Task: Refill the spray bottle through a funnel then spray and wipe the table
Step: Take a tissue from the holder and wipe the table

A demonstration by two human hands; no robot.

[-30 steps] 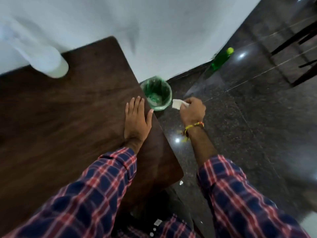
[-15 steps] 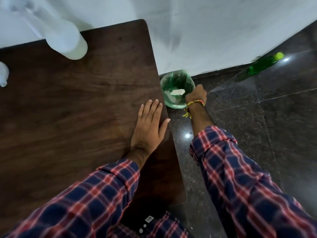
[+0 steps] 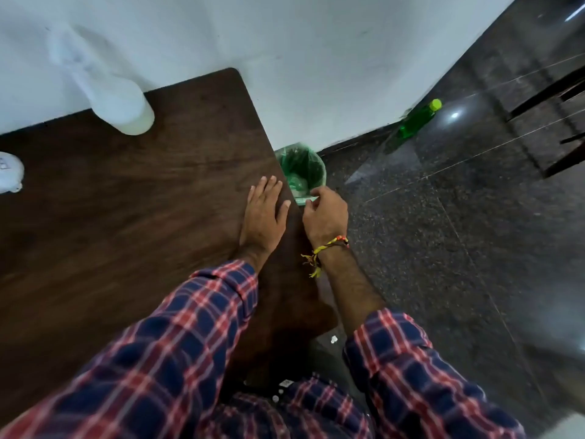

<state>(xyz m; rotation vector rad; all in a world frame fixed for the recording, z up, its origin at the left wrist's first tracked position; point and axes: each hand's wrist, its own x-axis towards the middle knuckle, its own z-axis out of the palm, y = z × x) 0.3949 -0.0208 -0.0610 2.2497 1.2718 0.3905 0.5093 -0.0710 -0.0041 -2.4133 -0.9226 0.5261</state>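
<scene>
White plastic spray bottle (image 3: 109, 96) stands on the far part of the table (image 3: 126, 232), close to the wall (image 3: 285, 42) edge, upright as far as I can tell. It's blurry up top so the trigger head is hard to make out. That's the only spray bottle I count. One more white thing (image 3: 9, 172) sits at the left edge of the table, well apart from the bottle, mostly cut off so can't say what it is.

Table is dark brown wood, just the one, with a rounded far corner.

Two hands in shot. Left hand (image 3: 264, 213) lies flat on the table right by its right edge, palm down, fingers spread and straight, gripping nothing. Right hand (image 3: 326, 217) is just beside it, off the table edge and over the near rim of the bin (image 3: 302, 172), fingers loosely curled; there's a pale bit at the fingertips but I can't tell whether it's pinched or just bin liner showing. One yellow and red thread band (image 3: 329, 248) on the right wrist. Both sleeves are navy and red plaid.

One small bin with a green liner stands on the floor (image 3: 443, 248), tucked against the table edge and near the wall. One green bottle (image 3: 414, 120) with a lime cap is further right by the wall, well apart from the bin. Floor is dark speckled stone, with dark furniture legs (image 3: 557, 90) at the far right.
</scene>
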